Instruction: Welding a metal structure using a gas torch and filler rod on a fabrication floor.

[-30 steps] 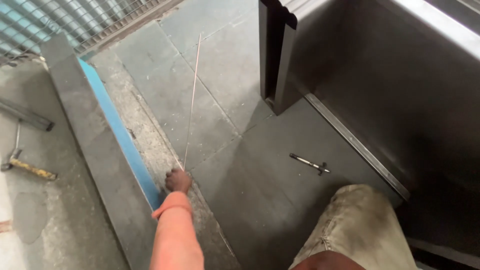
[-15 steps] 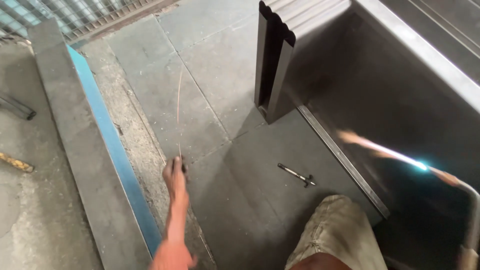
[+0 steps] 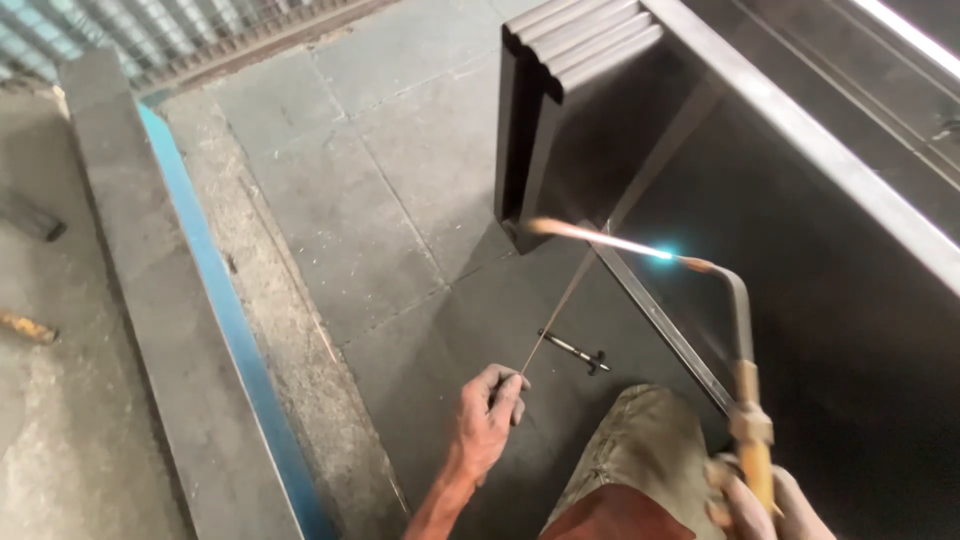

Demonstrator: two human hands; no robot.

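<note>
- Fingers of the left hand [image 3: 487, 418] pinch the lower end of a thin, straight metal filler rod [image 3: 556, 305], which slants up toward the corner of the dark folded sheet-metal frame [image 3: 560, 110].
- Right hand [image 3: 762, 500], at the bottom edge, is wrapped around the brass-coloured gas torch with a bent neck [image 3: 738, 330]; its flame [image 3: 595, 238] points at that same corner.
- Small dark metal tool [image 3: 574, 350] lies on the grey tiled floor [image 3: 340, 200], beside the khaki-clad knee [image 3: 640, 440].

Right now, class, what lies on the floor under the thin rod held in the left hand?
Under the rod is the grey tiled floor, and a small dark metal tool lies just beside it. The left hand and the knee cover the floor beneath them.
</note>
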